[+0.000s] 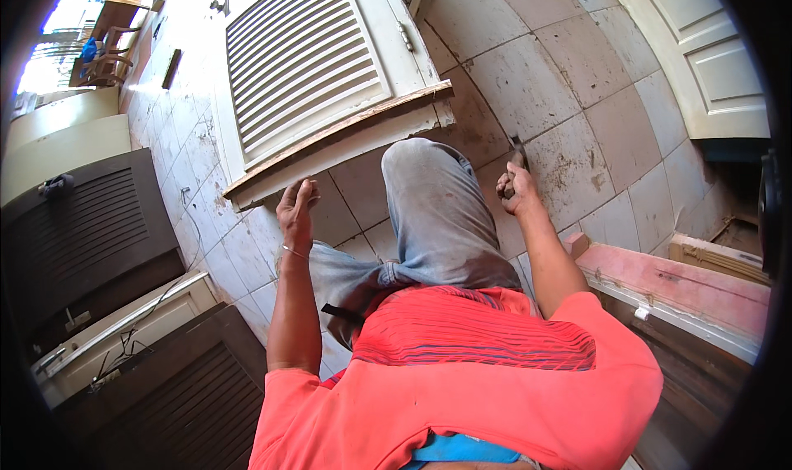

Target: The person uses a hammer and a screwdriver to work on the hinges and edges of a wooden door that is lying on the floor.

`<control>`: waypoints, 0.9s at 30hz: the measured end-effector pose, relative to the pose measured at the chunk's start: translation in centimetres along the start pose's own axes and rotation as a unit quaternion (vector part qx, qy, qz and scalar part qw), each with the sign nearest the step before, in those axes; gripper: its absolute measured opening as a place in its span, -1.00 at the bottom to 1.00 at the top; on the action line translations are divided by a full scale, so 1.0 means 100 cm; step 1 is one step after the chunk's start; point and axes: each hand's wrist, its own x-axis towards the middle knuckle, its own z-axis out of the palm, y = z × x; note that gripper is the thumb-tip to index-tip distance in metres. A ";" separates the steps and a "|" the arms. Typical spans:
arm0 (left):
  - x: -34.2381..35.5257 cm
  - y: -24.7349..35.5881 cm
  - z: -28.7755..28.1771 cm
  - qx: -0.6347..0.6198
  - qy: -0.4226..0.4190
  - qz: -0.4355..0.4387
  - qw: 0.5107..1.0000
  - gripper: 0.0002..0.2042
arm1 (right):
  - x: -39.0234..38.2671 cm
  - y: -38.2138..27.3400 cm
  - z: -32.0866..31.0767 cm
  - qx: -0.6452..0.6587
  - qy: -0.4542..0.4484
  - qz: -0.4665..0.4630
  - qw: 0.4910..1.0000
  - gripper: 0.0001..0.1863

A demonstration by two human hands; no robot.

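A white louvered door or shutter (309,58) lies ahead of me, with a raw wooden strip (346,138) along its near edge. My left hand (297,212) is just below that strip, near its left part. Its fingers are curled together, and what they may hold is hidden. Off to the right of my knee, my right hand (516,187) is closed around a small hand tool (519,155) with a dark end pointing away from me. Most of its handle is covered by my fingers, so its exact kind does not show.
Dirty floor tiles (528,66) spread ahead and right. Dark louvered panels (99,214) lean at the left, beside a cream panel (194,293) with loose wires. A pink-topped frame (668,280) is close on the right; a white panelled door (701,49) stands at the far right.
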 end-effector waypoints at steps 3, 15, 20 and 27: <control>-0.005 -0.001 -0.005 -0.007 0.004 -0.013 1.000 -0.75 | 0.008 0.011 0.027 0.008 0.142 0.013 0.990 -0.83; -0.025 0.038 -0.049 -0.036 0.082 0.028 0.996 -0.76 | -0.010 0.006 -0.032 0.027 0.176 0.025 0.984 -0.80; -0.006 0.045 -0.040 -0.018 0.056 0.044 0.997 -0.79 | 0.011 -0.001 0.067 0.033 -0.184 0.172 0.967 -0.82; -0.038 0.035 -0.117 -0.025 0.147 0.077 0.986 -0.76 | -0.026 0.004 -0.023 -0.009 0.050 0.050 0.997 -0.76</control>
